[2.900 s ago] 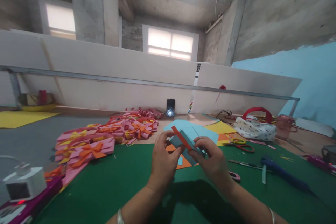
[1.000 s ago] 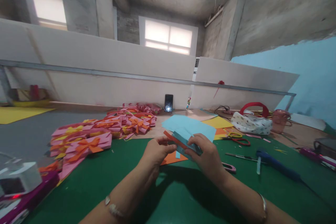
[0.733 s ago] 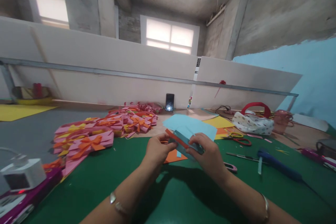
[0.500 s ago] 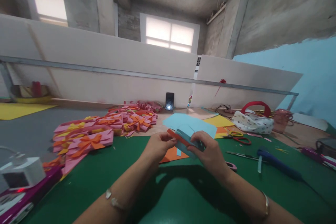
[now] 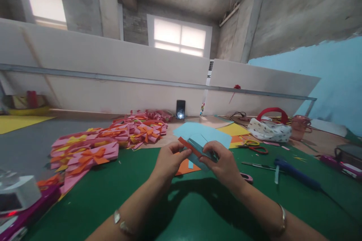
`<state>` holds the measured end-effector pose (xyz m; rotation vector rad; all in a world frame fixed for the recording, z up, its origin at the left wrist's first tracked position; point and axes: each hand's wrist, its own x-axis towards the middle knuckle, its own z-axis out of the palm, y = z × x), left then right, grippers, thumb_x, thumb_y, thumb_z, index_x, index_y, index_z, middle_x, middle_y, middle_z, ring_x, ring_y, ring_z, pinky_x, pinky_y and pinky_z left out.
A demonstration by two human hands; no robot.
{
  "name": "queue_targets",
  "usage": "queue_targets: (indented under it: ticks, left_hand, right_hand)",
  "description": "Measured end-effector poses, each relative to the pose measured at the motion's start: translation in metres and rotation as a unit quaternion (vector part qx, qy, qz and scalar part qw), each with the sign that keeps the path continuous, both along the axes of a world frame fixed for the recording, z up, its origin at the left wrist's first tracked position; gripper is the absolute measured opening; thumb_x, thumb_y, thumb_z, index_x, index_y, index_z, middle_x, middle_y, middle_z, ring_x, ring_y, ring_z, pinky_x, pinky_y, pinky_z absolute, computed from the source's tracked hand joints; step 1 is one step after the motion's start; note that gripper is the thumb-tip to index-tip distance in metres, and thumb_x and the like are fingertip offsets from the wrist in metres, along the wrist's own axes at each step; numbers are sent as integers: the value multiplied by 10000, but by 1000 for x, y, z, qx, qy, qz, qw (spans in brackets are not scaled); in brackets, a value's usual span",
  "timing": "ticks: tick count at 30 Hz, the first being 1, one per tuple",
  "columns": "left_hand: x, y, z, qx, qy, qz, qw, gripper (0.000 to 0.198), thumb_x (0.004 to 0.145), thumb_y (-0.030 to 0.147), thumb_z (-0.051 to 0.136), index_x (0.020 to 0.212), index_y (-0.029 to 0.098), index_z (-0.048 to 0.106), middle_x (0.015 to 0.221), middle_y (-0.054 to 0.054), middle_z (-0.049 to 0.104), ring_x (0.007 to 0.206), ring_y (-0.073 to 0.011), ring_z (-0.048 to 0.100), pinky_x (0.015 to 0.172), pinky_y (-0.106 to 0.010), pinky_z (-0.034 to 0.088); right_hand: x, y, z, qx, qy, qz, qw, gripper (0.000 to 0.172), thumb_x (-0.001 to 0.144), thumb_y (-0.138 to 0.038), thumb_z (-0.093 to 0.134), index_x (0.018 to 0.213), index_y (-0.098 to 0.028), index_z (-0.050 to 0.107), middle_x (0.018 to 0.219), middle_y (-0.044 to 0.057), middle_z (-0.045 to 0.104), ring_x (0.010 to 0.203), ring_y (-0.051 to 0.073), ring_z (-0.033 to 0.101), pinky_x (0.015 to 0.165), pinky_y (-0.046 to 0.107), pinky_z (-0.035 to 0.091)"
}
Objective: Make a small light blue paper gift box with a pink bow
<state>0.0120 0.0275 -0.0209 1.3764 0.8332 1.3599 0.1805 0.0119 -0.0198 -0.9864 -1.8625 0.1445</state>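
Both hands hold a small folded blue paper piece (image 5: pixel 197 144) above the green mat, with an orange paper strip (image 5: pixel 190 147) lying along its near side. My left hand (image 5: pixel 169 159) pinches the left part of the strip between thumb and fingers. At the right end, my right hand (image 5: pixel 222 161) is closed around the blue paper, thumb in front. My fingers partly cover the piece. Just behind lie light blue paper sheets (image 5: pixel 222 138). An orange paper sheet (image 5: pixel 185 168) rests on the mat beneath the hands.
Pink paper bags with bows (image 5: pixel 96 154) are heaped at left. Scissors (image 5: pixel 256 147), a craft knife (image 5: pixel 260 165) and a blue glue gun (image 5: pixel 296 175) lie on the right. A phone (image 5: pixel 180 109) stands at the back. Purple power strips (image 5: pixel 42 207) sit at the sides.
The view has shifted slightly, moving the surroundings a little left in the picture. My left thumb has slid slightly along the orange strip; both hands keep hold of the paper piece.
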Motion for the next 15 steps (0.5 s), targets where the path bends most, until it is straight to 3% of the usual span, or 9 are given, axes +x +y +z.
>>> queue_targets:
  ticks: [4, 6, 8, 10, 12, 13, 15]
  left_hand:
    - [-1, -5, 9, 7, 23, 61, 998, 200, 574, 296, 671, 728, 169, 677, 743, -41, 684, 761, -212, 606, 713, -313, 462]
    - [-5, -6, 14, 19, 79, 108, 991, 205, 588, 300, 652, 755, 181, 671, 738, -39, 678, 755, -224, 606, 720, -324, 458]
    - [-12, -4, 18, 48, 144, 160, 975, 186, 631, 290, 607, 791, 210, 656, 786, -32, 669, 749, -222, 602, 718, -330, 457]
    - [-18, -1, 20, 137, 214, 231, 939, 120, 666, 276, 575, 755, 232, 642, 842, -38, 644, 812, -234, 586, 750, -344, 446]
    - [-20, 0, 19, 258, 268, 292, 881, 82, 694, 260, 556, 722, 242, 631, 909, -49, 613, 895, -249, 557, 790, -361, 426]
    - [-19, -1, 18, 313, 289, 306, 851, 81, 708, 250, 549, 722, 242, 629, 939, -55, 598, 918, -250, 546, 793, -363, 422]
    - [-15, -6, 17, 401, 318, 307, 802, 89, 735, 223, 537, 739, 234, 625, 972, -64, 581, 907, -235, 547, 774, -355, 429]
  right_hand:
    - [-5, -4, -3, 0, -30, 0, 1000, 93, 720, -221, 643, 787, -201, 581, 800, 23, 585, 758, 165, 550, 655, 275, 446]
    - [-8, -9, 0, 11, -58, -8, 998, 156, 711, -239, 659, 861, -217, 622, 1023, 72, 569, 920, 196, 554, 754, 310, 463]
    - [-5, -13, 11, 32, -94, -11, 995, 239, 713, -252, 657, 951, -251, 635, 1235, 91, 460, 1065, 221, 502, 837, 344, 449]
    - [11, -18, 27, 49, -132, -7, 990, 245, 743, -233, 621, 986, -261, 631, 1262, 83, 449, 1085, 211, 496, 858, 347, 444]
    - [46, -21, 42, 44, -165, -20, 985, 210, 784, -179, 552, 968, -242, 631, 1145, 70, 551, 1019, 183, 542, 846, 330, 452]
    - [70, -22, 46, 37, -184, -43, 981, 210, 798, -164, 521, 962, -238, 629, 1073, 59, 595, 985, 180, 561, 834, 331, 456]
    - [126, -23, 43, 12, -226, -161, 961, 240, 800, -130, 479, 967, -220, 627, 1015, 71, 622, 947, 206, 579, 803, 358, 456]
